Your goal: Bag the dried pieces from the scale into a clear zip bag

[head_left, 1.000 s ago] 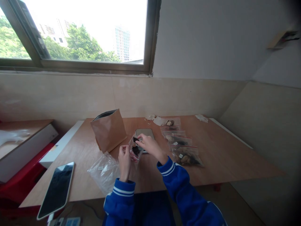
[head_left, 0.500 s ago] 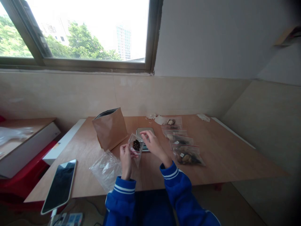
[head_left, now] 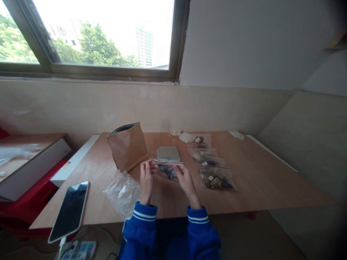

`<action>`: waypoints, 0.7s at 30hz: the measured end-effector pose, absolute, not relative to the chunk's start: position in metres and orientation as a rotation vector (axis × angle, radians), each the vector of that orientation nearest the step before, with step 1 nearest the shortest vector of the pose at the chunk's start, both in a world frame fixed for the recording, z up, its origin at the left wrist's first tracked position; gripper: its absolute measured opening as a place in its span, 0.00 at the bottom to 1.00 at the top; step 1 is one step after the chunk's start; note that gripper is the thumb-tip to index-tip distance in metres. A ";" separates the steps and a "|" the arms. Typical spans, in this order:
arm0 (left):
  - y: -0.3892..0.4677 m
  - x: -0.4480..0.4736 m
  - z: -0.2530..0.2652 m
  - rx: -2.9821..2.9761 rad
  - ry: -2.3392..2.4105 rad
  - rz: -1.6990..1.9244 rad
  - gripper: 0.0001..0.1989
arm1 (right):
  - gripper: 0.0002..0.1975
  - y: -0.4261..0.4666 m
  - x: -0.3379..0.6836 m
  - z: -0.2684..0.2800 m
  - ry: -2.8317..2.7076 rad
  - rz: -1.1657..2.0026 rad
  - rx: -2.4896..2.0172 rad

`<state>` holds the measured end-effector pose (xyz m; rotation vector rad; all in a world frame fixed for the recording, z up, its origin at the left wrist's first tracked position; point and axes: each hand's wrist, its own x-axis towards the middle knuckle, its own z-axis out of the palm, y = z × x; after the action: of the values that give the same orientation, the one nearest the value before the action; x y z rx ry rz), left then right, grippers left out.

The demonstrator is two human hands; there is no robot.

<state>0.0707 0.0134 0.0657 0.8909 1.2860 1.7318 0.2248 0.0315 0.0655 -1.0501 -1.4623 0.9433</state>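
Observation:
A clear zip-lock bag [head_left: 167, 171] with dark dried pieces inside is stretched between my two hands, its red-lined top edge facing up. My left hand [head_left: 147, 176] pinches the left end of that edge. The right end is pinched by my right hand [head_left: 186, 180]. Just behind the bag lies a small flat scale [head_left: 169, 153], its front partly hidden by the bag. An empty-looking clear plastic bag [head_left: 123, 193] rests on the table beside my left wrist.
A brown paper pouch [head_left: 127, 146] stands open-topped at the left. Filled zip-lock bags [head_left: 218, 178] lie in an overlapping row at the right. A phone [head_left: 69, 210] with a cable sits at the table's front left. Pale scraps [head_left: 236, 135] lie along the back.
My right hand has come down from above the scale and now grips the bag's right end. The bag has turned from upright and gaping to stretched sideways.

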 end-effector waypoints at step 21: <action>0.018 0.078 0.049 1.129 1.472 1.645 0.19 | 0.31 0.034 0.232 0.031 -1.220 0.535 -1.371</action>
<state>0.0776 0.0182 0.0486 1.1293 1.4717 1.6446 0.2322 0.0345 0.0313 -1.3706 -1.2204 0.5355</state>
